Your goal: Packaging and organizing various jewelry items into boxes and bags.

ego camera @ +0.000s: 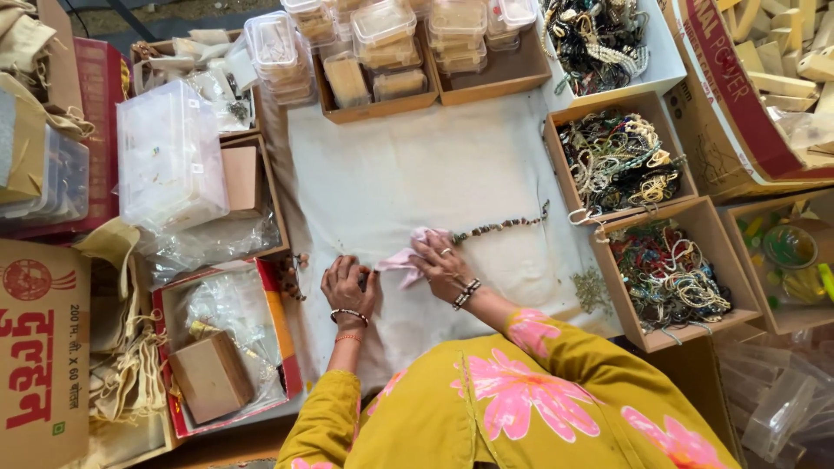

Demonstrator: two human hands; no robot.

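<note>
A long string of dark beads lies across the white cloth that covers the table. My right hand presses a small pink cloth against the near end of the string. My left hand rests fingers-down on the white cloth just left of the pink cloth, closed on something small and dark; I cannot tell if it is the string's end. Both wrists carry bangles, and the sleeves are mustard yellow with pink flowers.
Open cardboard boxes of beaded jewellery line the right side. Stacked clear plastic containers stand at the back and a clear tub at the left. A red-rimmed box holds a small brown box and plastic bags.
</note>
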